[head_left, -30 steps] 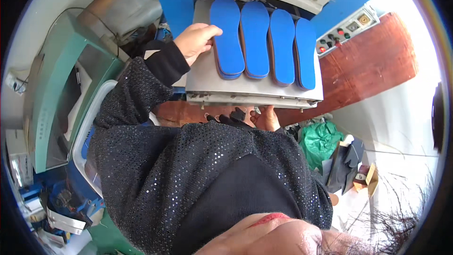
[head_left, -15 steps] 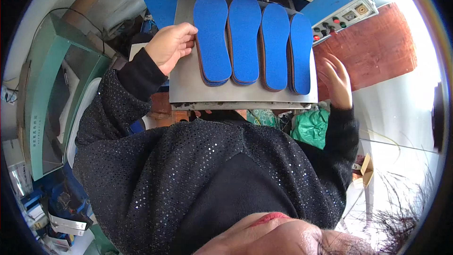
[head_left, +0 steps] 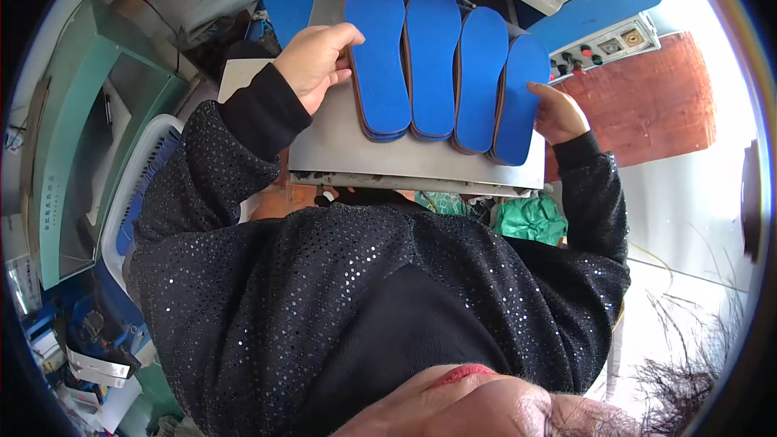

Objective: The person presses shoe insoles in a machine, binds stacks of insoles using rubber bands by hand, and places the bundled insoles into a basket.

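Observation:
Several stacks of blue insoles stand side by side on a flat metal plate [head_left: 324, 150] in front of me. My left hand [head_left: 317, 65] grips the outer edge of the leftmost insole stack [head_left: 380, 65], thumb near the top and fingers along its side. At the other end, my right hand [head_left: 558, 112] has its thumb on the rightmost insole stack [head_left: 520, 101] and its fingers curled by the outer edge. Between them stand the inner insole stacks [head_left: 432, 65], [head_left: 481, 81], close together and touching or nearly so. Brown layers show at the stacks' edges.
Above the plate's far side is a blue machine [head_left: 607, 12] with a control panel [head_left: 607, 44] of buttons. A reddish-brown board [head_left: 647, 105] lies at the right. To the left stand a green machine housing [head_left: 77, 137] and a white basket [head_left: 133, 186]. A green plastic bag [head_left: 530, 218] sits below the plate.
My right hand has moved in from beside the plate onto the rightmost stack. My left hand has shifted right against the leftmost one. The insole row now sits slightly further right and more slanted.

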The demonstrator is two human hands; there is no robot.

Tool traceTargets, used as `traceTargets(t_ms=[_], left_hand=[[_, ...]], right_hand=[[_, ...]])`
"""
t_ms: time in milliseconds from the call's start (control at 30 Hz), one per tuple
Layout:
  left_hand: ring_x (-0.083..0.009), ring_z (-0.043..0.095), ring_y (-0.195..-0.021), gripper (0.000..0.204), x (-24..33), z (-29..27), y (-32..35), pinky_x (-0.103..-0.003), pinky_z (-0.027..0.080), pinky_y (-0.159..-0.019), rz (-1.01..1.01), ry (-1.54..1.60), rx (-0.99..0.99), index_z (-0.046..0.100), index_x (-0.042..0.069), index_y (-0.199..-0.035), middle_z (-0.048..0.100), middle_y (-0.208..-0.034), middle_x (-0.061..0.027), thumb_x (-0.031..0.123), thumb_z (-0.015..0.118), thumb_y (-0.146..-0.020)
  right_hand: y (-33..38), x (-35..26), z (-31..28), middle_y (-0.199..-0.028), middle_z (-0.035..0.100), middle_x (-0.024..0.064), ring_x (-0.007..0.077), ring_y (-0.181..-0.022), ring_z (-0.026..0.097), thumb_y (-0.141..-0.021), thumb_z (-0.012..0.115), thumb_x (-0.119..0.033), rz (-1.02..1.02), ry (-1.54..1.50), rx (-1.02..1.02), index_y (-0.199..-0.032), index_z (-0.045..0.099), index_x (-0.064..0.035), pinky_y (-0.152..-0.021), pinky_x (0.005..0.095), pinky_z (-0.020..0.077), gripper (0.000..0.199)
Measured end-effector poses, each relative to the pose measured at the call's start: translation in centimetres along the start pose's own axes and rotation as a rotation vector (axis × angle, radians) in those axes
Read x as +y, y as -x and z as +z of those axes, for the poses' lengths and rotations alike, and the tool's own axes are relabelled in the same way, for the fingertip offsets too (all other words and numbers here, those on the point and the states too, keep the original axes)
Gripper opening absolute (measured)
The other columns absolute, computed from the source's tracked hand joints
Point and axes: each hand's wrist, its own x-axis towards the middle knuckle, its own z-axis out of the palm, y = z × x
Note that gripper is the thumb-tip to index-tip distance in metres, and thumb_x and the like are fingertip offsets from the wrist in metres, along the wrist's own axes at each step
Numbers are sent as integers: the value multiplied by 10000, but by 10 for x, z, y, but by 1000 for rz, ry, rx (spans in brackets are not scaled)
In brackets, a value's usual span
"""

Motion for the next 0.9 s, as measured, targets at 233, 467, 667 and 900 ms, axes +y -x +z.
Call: traceTargets(t_ms=[233,467,667,900], left_hand=[[-144,557,-873,136,-11,-3,-8,-295,454,-822,83,22,74,605,73,-906,615,-970,-46,207,609,-881],[-212,611,-784,693,-30,10,-36,-289,474,-793,338,-147,354,413,-110,-1299,619,-944,-148,131,702,-717],[-282,658,-951,717,-14,8,-20,-356,559,-790,380,-253,367,308,-104,-1368,601,-1093,-217,23,662,-757],[-216,629,-938,526,-30,32,2,-336,532,-846,408,15,46,418,-70,-1306,604,-1121,-154,56,636,-843]], right_hand=[[12,1,16,-942,660,39,122,-777,632,-881,615,-97,-252,1,77,-1040,623,-37,-684,256,521,170],[9,16,45,-941,655,111,203,-786,652,-902,620,-113,-256,-55,171,-1068,586,32,-680,300,548,223],[49,12,53,-924,640,119,188,-753,650,-920,595,-115,-470,-81,136,-1111,556,31,-657,299,547,243],[15,17,102,-963,632,116,155,-791,633,-905,639,-190,-420,-89,153,-1122,547,65,-689,279,533,347]])
